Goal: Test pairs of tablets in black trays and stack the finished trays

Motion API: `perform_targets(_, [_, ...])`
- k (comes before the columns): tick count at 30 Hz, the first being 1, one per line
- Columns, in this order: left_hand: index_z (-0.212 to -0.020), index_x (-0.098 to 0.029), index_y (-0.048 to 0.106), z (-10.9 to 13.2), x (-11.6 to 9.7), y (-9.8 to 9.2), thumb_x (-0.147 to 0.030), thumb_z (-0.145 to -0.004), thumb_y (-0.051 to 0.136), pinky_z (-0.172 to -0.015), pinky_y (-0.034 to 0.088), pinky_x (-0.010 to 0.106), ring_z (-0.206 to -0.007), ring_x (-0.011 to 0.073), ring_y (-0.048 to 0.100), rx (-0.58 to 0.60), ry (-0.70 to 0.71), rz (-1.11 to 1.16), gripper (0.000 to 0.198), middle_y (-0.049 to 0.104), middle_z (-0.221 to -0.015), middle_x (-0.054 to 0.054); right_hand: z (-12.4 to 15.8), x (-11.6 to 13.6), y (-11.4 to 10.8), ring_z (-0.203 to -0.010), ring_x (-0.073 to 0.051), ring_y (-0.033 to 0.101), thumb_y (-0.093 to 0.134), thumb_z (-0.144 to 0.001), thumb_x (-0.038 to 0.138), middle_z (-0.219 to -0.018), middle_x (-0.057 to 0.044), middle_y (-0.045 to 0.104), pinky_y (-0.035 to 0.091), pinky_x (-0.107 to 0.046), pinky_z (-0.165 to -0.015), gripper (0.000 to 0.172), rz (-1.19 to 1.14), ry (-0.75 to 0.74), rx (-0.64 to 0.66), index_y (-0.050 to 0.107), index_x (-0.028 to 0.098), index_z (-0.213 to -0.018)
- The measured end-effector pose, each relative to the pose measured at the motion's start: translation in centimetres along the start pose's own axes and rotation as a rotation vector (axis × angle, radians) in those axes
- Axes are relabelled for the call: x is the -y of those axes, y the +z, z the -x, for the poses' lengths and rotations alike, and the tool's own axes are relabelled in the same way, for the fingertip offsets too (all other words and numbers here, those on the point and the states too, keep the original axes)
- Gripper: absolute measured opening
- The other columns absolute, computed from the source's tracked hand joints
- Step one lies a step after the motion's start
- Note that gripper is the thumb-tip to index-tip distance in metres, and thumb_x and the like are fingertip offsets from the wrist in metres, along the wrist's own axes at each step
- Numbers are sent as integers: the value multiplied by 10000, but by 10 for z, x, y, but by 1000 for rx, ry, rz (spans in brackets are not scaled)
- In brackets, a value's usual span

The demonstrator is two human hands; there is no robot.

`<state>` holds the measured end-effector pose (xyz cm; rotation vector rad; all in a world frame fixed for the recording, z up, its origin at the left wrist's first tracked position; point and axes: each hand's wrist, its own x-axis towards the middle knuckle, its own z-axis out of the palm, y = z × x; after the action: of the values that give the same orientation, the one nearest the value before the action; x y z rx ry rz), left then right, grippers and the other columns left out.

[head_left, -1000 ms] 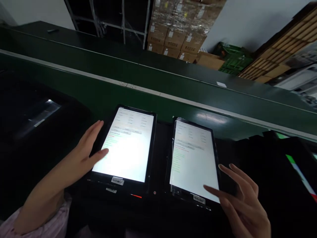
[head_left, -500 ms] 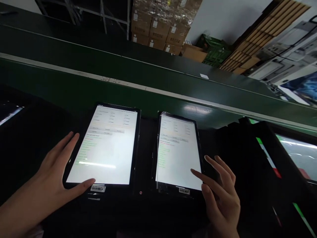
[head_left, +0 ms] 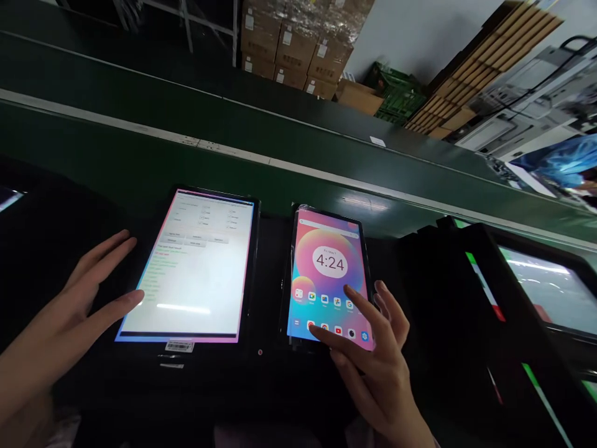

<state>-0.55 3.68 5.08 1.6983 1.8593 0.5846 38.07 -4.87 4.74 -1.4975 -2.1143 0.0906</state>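
Observation:
Two tablets lie side by side, face up, on a dark surface. The left tablet [head_left: 200, 274] shows a white page with checkboxes, grey buttons and green text, its edges tinted pink and blue. My left hand [head_left: 86, 295] is open at its left side, with the thumb over the lower left of the screen. On the right tablet [head_left: 319, 280] is a colourful home screen with a clock reading 4:24 and app icons. My right hand [head_left: 373, 354] is open above its lower right, fingers spread and the index fingertip at the bottom icon row. Whether that fingertip touches the glass, I cannot tell.
Black stands with more screens [head_left: 536, 280] stand on the right, marked with green and red strips. A pale rail [head_left: 261, 160] crosses the green bench behind the tablets. Further back are stacked cardboard boxes [head_left: 293, 46] and a green crate [head_left: 396, 90].
The right tablet's white test page has given way to the home screen, and the left tablet's page is shrinking at its edges. My right hand has moved left; my left thumb has risen.

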Motion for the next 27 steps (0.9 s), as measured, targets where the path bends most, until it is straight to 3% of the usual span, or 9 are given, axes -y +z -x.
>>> perform_targets(3, [-1440, -573, 431, 1, -6, -3, -600, -867, 600, -1245, 253, 656, -1543, 331, 267, 55, -99, 143, 598, 236, -1672, -184, -9, 8, 1, -1561, -450, 39, 574, -972, 236, -1692, 56, 222, 346, -690, -1131, 269, 24, -62, 68, 752, 323, -1154])
perform_targets(6, [-1465, -556, 412, 0, -3, -5, -653, -839, 608, -1228, 258, 683, -1520, 360, 305, 64, -100, 120, 663, 223, -1682, -158, -17, 11, 5, -1557, -468, 34, 568, -979, 224, -1688, 43, 236, 384, -711, -1096, 255, 33, -81, 101, 759, 305, -1128])
perform_targets(10, [-1480, -549, 400, -3, 5, -6, -689, -803, 631, -1203, 273, 707, -1508, 392, 315, 79, -45, 92, 729, 240, -1683, -130, -17, 11, 6, -1554, -459, 81, 554, -977, 186, -1676, 55, 272, 366, -714, -1118, 275, 21, -38, 21, 755, 294, -1131])
perform_targets(14, [-1486, -564, 370, 2, -4, -7, -679, -820, 617, -1244, 213, 667, -1529, 358, 284, 83, -65, 114, 720, 216, -1683, -161, -13, 11, 3, -1550, -454, 113, 537, -972, 174, -1682, 75, 255, 308, -736, -1138, 296, -14, -34, -28, 757, 306, -1119])
perform_targets(20, [-1472, -560, 392, 7, -16, -6, -610, -842, 624, -1251, 183, 670, -1551, 329, 241, 94, -101, 158, 674, 192, -1686, -179, -14, 13, 5, -1553, -470, 80, 567, -962, 187, -1676, 60, 274, 407, -696, -1083, 265, 12, -50, 57, 769, 294, -1096])
perform_targets(24, [-1459, -564, 418, 4, -10, -8, -667, -793, 642, -1162, 383, 666, -1553, 361, 233, 115, -126, 164, 711, 192, -1689, -163, -12, 12, 4, -1544, -460, 154, 551, -966, 173, -1647, 60, 339, 364, -705, -1116, 285, -16, -15, -35, 767, 303, -1099])
perform_targets(27, [-1505, -544, 359, 3, -5, -10, -714, -772, 641, -1063, 522, 589, -1562, 381, 194, 172, -117, 149, 803, 109, -1710, -149, -9, 11, 5, -1533, -450, 207, 548, -975, 190, -1620, 54, 391, 362, -694, -1119, 274, -42, 24, -88, 774, 312, -1070])
